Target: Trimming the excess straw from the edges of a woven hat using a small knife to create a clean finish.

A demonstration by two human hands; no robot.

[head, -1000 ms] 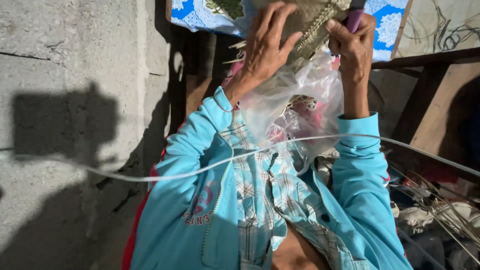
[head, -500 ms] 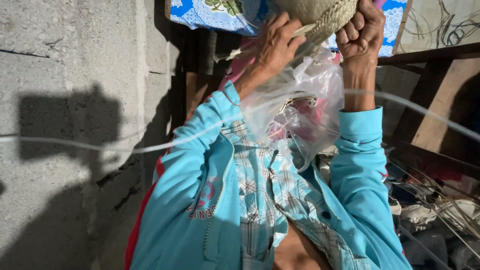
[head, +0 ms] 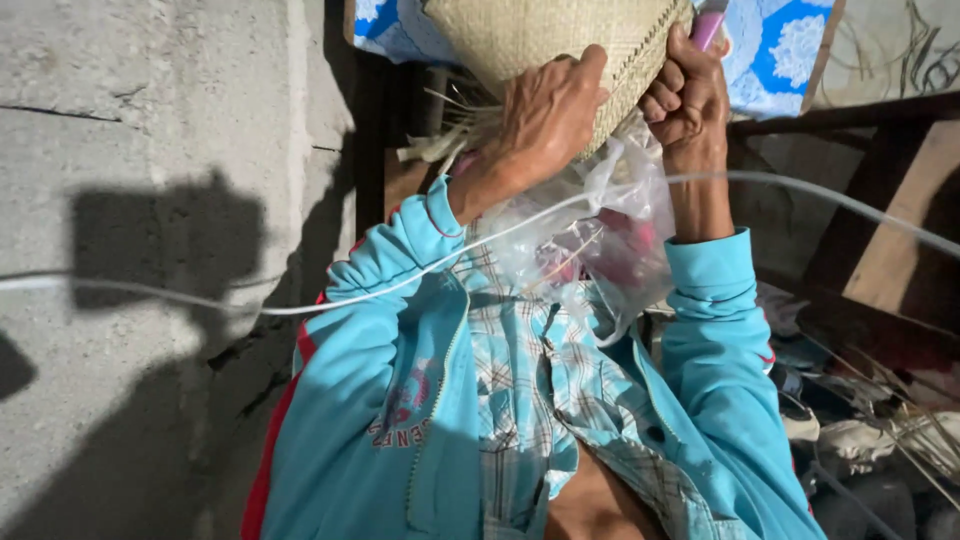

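Observation:
A tan woven straw piece, shaped like a cone, is held up in front of me at the top of the view, with loose straw ends sticking out at its left. My left hand presses on its lower face with fingers curled over it. My right hand is clenched on its right edge, and a pink object shows above the fist. A clear plastic bag with red things inside hangs below the hands, between my turquoise sleeves.
A thin white cord runs across the view in front of my arms. A grey concrete wall fills the left. A blue patterned cloth and wooden boards lie behind; clutter sits at lower right.
The woven piece has come lower and nearer, now filling the top centre. Both hands have shifted down with it, and the white cord has swung higher across my arms.

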